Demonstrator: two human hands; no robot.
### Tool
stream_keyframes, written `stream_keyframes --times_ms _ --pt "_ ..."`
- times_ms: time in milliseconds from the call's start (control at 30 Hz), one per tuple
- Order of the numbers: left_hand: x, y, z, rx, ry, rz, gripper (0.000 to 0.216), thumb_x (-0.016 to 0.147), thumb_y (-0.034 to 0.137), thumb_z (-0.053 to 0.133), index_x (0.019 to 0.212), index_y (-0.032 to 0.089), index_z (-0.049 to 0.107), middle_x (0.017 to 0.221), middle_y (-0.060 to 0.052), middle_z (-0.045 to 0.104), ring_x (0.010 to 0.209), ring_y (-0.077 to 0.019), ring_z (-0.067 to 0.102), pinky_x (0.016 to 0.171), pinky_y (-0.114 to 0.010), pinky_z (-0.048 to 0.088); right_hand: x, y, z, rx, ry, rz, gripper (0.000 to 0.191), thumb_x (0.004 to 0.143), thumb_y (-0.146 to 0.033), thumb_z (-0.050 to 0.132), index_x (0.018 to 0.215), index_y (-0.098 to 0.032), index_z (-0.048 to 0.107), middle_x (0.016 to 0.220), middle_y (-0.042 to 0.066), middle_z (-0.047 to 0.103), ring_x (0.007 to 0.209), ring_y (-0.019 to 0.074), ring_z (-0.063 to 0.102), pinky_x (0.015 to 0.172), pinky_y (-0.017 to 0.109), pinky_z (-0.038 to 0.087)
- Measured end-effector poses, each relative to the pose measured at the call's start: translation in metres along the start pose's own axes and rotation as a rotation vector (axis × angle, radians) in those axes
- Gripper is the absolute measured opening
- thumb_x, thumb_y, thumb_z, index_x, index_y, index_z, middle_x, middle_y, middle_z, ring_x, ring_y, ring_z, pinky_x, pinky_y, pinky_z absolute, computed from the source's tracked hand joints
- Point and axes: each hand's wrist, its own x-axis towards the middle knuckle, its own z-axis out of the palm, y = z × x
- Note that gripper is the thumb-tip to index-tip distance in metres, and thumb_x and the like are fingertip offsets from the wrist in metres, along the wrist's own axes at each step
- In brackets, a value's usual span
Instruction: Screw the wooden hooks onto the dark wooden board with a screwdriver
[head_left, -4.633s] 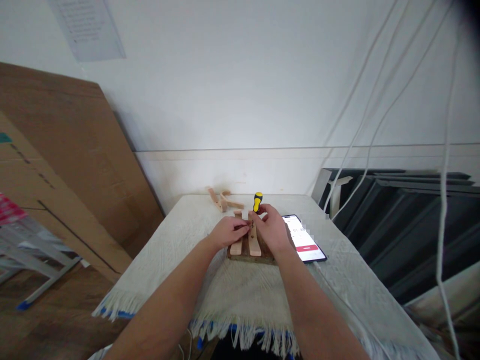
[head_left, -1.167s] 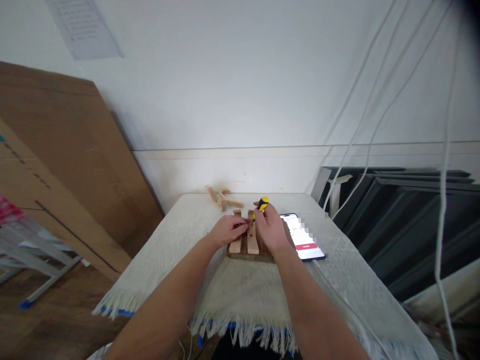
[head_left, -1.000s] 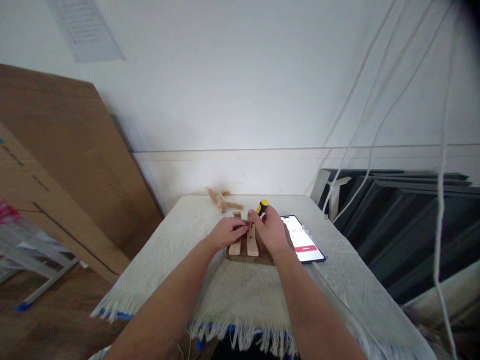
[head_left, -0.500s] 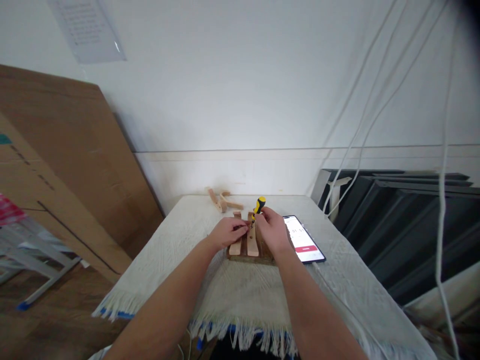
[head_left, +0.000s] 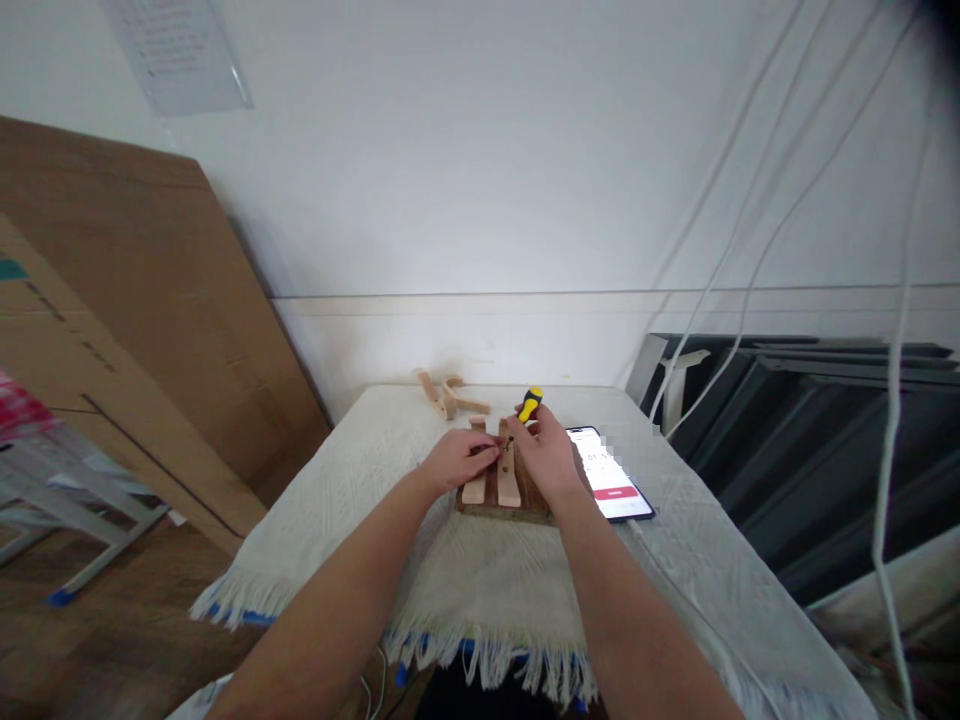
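Screwdriver (head_left: 531, 402) slants, gripped by the right hand (head_left: 547, 452): handle up-right, shaft down-left toward a wooden strip (head_left: 508, 488) running front-to-back; the left hand (head_left: 454, 462) curls beside it, hold unclear.

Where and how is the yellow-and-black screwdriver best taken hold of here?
Probably by its thick handle, coming from the right, as the right hand does. The screwdriver tilts, handle end up and to the right, its thin shank sloping down toward the wooden strip; the left hand crowds the other side.
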Motion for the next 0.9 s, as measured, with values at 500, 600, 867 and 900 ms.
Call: stream_keyframes --times_ms 500,600,867,900 --pt "0.0003 -0.0023 0.0010 -0.018 0.009 0.011 0.031 0.084 0.035 0.046 0.086 0.015 0.069 0.074 -0.002 0.065 0.066 -0.0118 0.054 0.064 -0.020 0.040 -0.0007 -0.0070 -0.0067 -0.169 -0.060 0.026 0.033 0.077 -0.046 0.051 0.089 -0.020 0.065 0.066 0.004 0.065 0.063 0.0192 0.059 0.058 0.027 0.039" --pt "0.0008 -0.0023 0.0010 -0.025 0.011 0.004 0.030 0.084 0.035 0.046 0.086 0.015 0.069 0.074 -0.002 0.066 0.067 -0.0119 0.055 0.064 -0.020 0.040 -0.0016 -0.0064 -0.0065 -0.079 -0.070 -0.009 0.034 0.079 -0.044 0.048 0.094 -0.019 0.065 0.070 0.004 0.066 0.066 0.0187 0.060 0.061 0.027 0.040" --pt "0.0008 -0.0022 0.0005 -0.043 0.000 0.015 0.031 0.084 0.035 0.047 0.087 0.015 0.070 0.083 -0.004 0.069 0.072 -0.0134 0.058 0.067 -0.020 0.042 -0.0007 -0.0034 -0.0063 -0.131 -0.047 -0.064 0.034 0.081 -0.046 0.044 0.081 -0.018 0.065 0.066 0.004 0.062 0.061 0.0175 0.056 0.060 0.028 0.038" --pt "0.0008 -0.0022 0.0003 -0.046 -0.003 0.018 0.031 0.084 0.035 0.047 0.086 0.015 0.071 0.084 -0.004 0.069 0.073 -0.0136 0.058 0.067 -0.020 0.042 0.0003 -0.0014 -0.0054 -0.169 -0.025 -0.068 0.035 0.080 -0.048 0.046 0.078 -0.019 0.064 0.063 0.003 0.060 0.058 0.0171 0.054 0.059 0.028 0.037"
